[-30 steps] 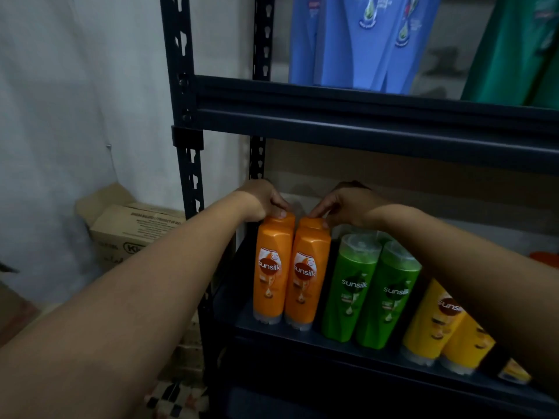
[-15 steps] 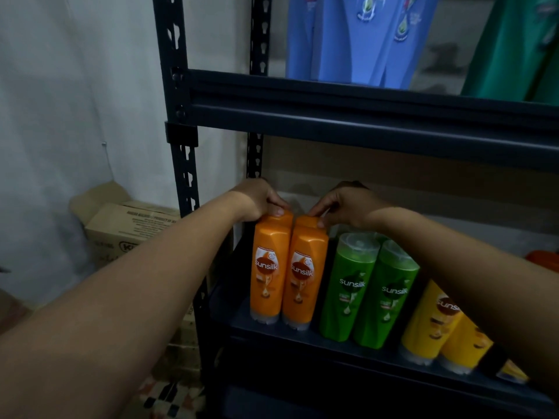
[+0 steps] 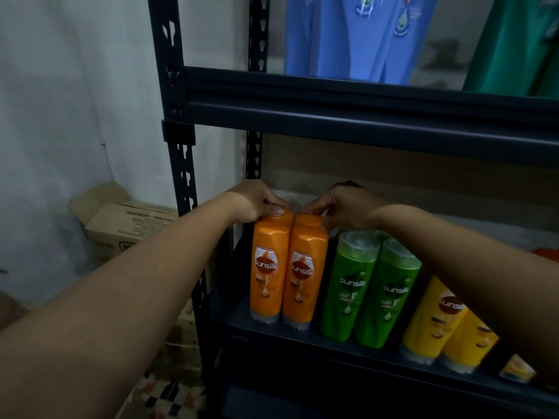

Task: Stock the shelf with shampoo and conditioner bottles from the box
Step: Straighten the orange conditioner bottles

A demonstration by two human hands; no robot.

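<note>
Both hands — left hand [image 3: 257,201], right hand [image 3: 341,204] — grip glossy orange bottles [image 3: 287,267]

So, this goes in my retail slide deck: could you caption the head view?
Both hands, left and right, press orange bottles beside green bottles on a dark shelf.

orange bottles [image 3: 289,276]: glossy plastic | shelf [image 3: 363,116]: matt metal | box [image 3: 127,228]: cardboard
</note>
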